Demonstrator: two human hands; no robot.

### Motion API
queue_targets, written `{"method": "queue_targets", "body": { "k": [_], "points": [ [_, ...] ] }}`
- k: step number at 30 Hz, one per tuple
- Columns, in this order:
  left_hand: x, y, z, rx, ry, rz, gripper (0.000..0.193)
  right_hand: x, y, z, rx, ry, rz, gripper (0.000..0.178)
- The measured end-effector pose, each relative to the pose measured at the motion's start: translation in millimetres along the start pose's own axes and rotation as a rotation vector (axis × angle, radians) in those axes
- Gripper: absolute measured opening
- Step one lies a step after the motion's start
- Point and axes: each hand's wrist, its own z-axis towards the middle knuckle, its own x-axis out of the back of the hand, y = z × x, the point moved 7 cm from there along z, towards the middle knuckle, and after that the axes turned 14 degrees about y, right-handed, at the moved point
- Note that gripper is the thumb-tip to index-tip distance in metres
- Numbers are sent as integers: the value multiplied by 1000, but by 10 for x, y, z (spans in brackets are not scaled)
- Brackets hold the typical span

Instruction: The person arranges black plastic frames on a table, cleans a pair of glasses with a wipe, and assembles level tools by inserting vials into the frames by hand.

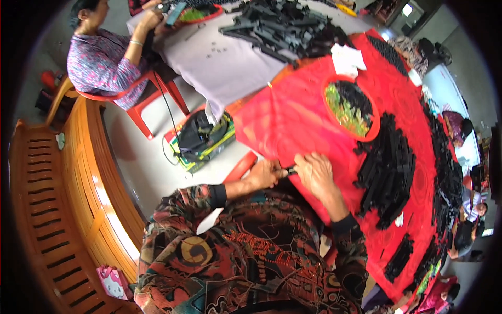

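Note:
My left hand (267, 174) and my right hand (315, 174) meet in front of my body at the near edge of the red-covered table. Between their fingertips is a small dark piece (291, 170), mostly hidden by the fingers, so its exact kind cannot be made out. The fingers of both hands are bent and pinched on it. To the right of my right hand lies a heap of black strips (387, 172). Beyond the hands, a round red basin (375, 125) holds small green and yellowish pieces along with black ones.
A large pile of black strips (282, 29) covers the far table. White paper (348, 60) rests near the basin. At the left, a person (104, 63) sits on a red chair (137, 115) beside a wooden bench (94, 183). A box with black contents (201, 138) stands on the floor.

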Motion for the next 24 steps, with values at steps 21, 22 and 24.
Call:
{"method": "queue_targets", "body": {
  "k": [21, 22, 24],
  "points": [
    [1979, 1046, 1174, -475, 613, 586, 39, 70, 556, -882, -866, 298, 771, 12],
    [2078, 1032, 1323, -482, 705, 685, 41, 45, 540, -902, -858, 294, 747, 13],
    [2177, 1053, 1582, -320, 759, 793, 40, 104, 473, -878, -814, 289, 698, 12]
  ]
}}
